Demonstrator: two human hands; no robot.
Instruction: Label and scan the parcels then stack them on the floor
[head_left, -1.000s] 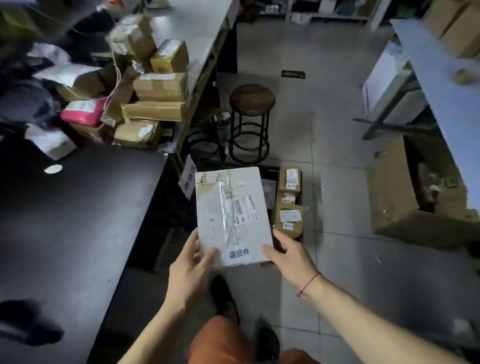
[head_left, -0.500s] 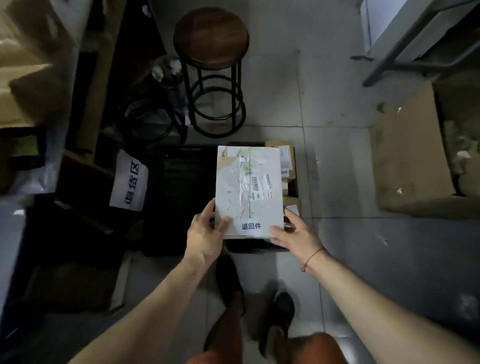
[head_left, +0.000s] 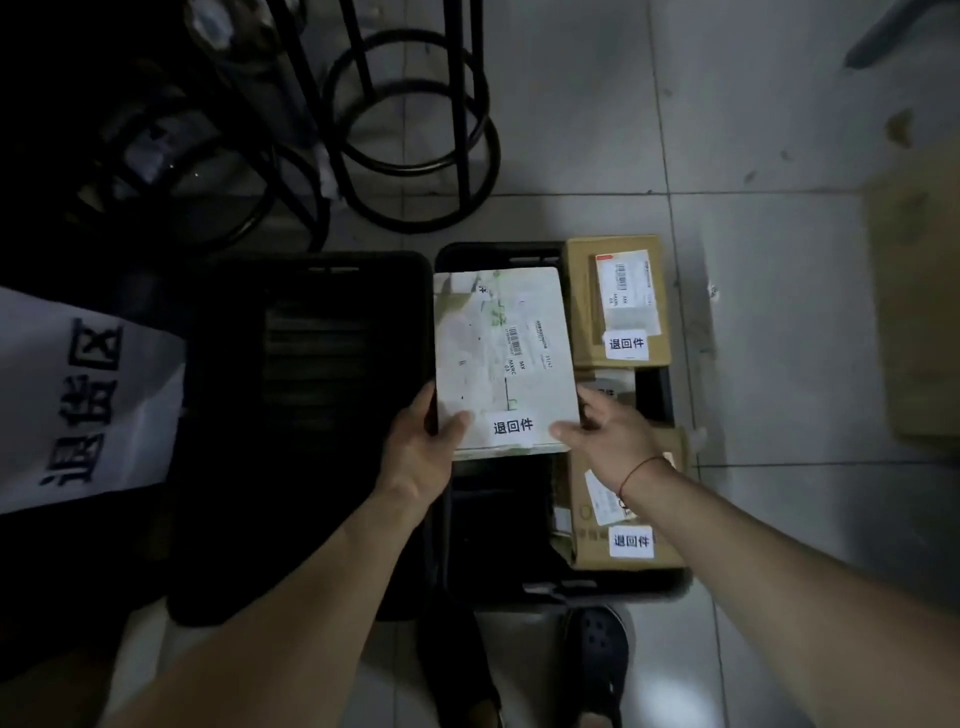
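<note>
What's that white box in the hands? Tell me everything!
The white parcel is flat, apparently cardboard, scuffed and taped, with a barcode label and a white sticker of black Chinese characters. It hangs face up over a black crate; the left hand grips its lower left corner, the right hand its lower right.

退回件 stickers (head_left: 513, 427) mark the white parcel (head_left: 483, 364), labelled MXRC 03, and both brown boxes (head_left: 581, 312).
</note>
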